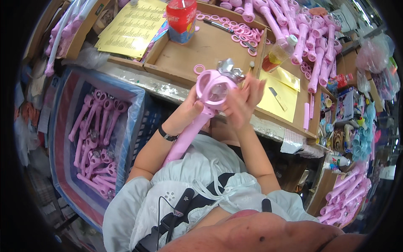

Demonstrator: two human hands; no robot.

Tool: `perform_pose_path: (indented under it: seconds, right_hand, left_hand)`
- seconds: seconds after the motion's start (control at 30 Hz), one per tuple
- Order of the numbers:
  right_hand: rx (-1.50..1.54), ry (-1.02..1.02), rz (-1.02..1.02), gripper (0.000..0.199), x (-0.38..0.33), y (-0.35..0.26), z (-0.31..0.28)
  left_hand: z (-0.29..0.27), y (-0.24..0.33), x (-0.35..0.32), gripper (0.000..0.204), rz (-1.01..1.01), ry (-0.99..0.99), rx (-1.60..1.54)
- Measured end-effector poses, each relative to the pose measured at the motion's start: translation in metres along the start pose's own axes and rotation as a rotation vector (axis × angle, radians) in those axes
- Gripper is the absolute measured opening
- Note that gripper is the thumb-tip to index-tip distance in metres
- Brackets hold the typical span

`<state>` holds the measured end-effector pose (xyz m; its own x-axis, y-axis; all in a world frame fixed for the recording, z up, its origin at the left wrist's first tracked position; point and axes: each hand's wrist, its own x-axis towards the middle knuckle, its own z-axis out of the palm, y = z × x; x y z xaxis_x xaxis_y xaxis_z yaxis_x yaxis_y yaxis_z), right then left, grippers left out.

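A pink toy wand (184, 136) with a round openwork head and a silver crown-shaped piece (228, 69) on top is held up in front of my chest. My left hand (187, 111) wraps round it just below the head, and its handle slants down along my left forearm. Beside the head's right side is my right hand (243, 103), slightly blurred, with its fingers stretched upward and apart. Whether its palm touches the wand I cannot tell. A loose pink ring (199, 69) shows just behind the wand's head.
A lined blue basket (145, 109) at left contains several pink wands. Ahead, a cardboard tray (168, 63) holds pink rings (243, 33) and a red-labelled bottle (181, 21). A drink bottle (279, 53) and a knife (278, 98) on yellow paper lie right. Pink handles (302, 38) are piled beyond.
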<state>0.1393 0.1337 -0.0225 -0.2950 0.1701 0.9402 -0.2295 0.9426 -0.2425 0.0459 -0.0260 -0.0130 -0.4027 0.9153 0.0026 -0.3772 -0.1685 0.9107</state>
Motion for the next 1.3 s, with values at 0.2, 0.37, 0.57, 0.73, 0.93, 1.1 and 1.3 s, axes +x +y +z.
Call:
perform_pose_path:
  seconds: [0.2, 0.37, 0.57, 0.73, 0.93, 1.1, 1.3]
  right_hand:
    - [-0.129, -0.417, 0.479, 0.049, 0.047, 0.049, -0.017]
    - [-0.303, -0.436, 0.752, 0.049, 0.038, 0.087, -0.066]
    - [-0.697, -0.991, 1.016, 0.035, 0.000, 0.123, -0.137]
    - [-0.599, -0.928, 1.122, 0.031, 0.004, 0.118, -0.140]
    - [0.351, -0.193, 1.115, 0.018, 0.016, 0.049, -0.083]
    - [0.915, -0.088, 1.197, 0.029, 0.012, -0.010, -0.025]
    - [0.908, -0.157, 1.126, 0.035, 0.023, -0.035, -0.026]
  left_hand:
    - [-0.009, -0.016, 0.001, 0.069, -0.203, -0.095, -0.377]
    - [-0.015, -0.020, 0.005, 0.067, -0.275, -0.076, -0.613]
    - [-0.022, -0.015, 0.008, 0.062, -0.311, -0.056, -0.552]
    - [-0.015, -0.017, 0.010, 0.059, -0.233, 0.012, -0.612]
    - [-0.009, -0.018, 0.012, 0.055, -0.236, 0.146, -0.758]
    - [-0.012, -0.020, 0.017, 0.055, -0.332, -0.037, -0.818]
    - [-0.006, -0.008, 0.014, 0.073, -0.140, 0.341, -0.024]
